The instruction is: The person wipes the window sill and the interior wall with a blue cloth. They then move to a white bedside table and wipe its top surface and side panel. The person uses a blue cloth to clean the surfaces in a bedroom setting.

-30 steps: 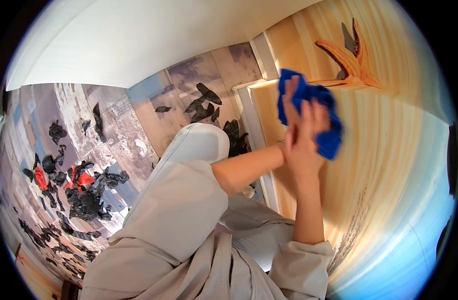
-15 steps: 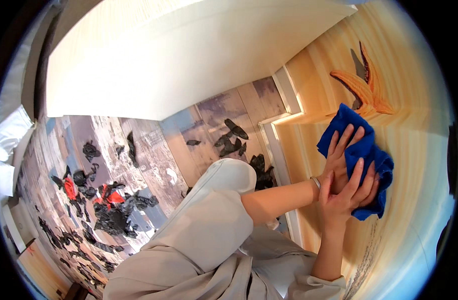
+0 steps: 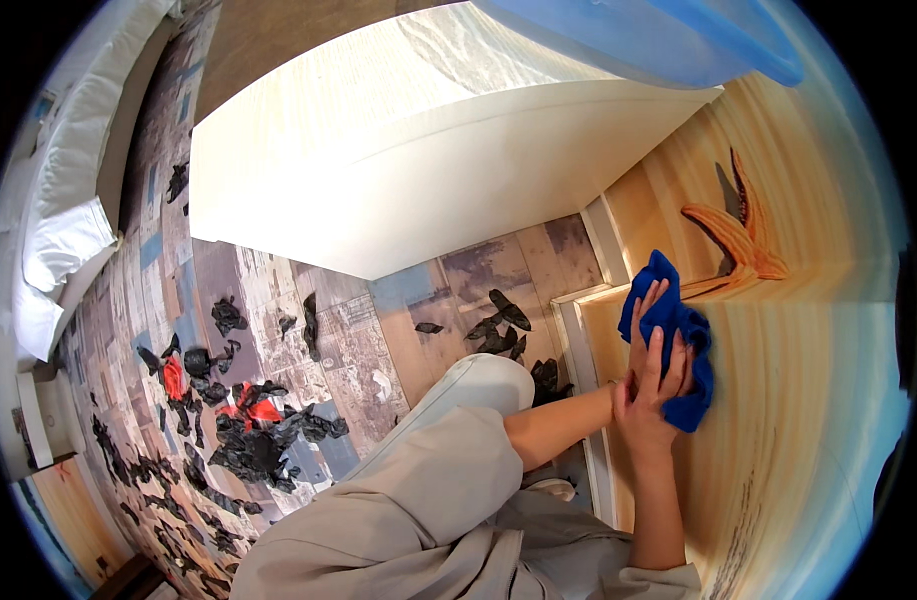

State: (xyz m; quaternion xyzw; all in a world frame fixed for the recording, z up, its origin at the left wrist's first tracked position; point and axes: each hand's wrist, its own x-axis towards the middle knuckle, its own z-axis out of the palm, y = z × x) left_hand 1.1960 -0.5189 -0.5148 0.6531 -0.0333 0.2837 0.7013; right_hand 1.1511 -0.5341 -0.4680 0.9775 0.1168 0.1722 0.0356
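Note:
A crumpled blue cloth [image 3: 690, 391] lies against the wall panel [image 3: 789, 400], which carries a beige sand-like print. My left hand [image 3: 636, 352] reaches over from beyond my knee, its fingers on the cloth's upper left part. Close beside it, overlapping its wrist side, my right hand [image 3: 656, 392] presses the cloth with bent fingers. Between them the two hands hold the cloth to the panel; their palms are partly hidden. Just above the cloth is an orange starfish [image 3: 741, 245] picture on the panel.
A pale cabinet-like box [image 3: 459, 190] stands ahead, with a blue curved panel [image 3: 669, 40] above it. Crumpled black scraps [image 3: 254, 445], some with red pieces [image 3: 251, 405], litter the wood-patterned floor [image 3: 354, 350]. White baseboard [image 3: 591, 430] runs along the wall. A white-covered piece of furniture [image 3: 74, 235] is far left.
Both hands and the blue cloth have moved slightly left along the panel, farther below the starfish. The view has shifted, showing more of the box and the blue panel above.

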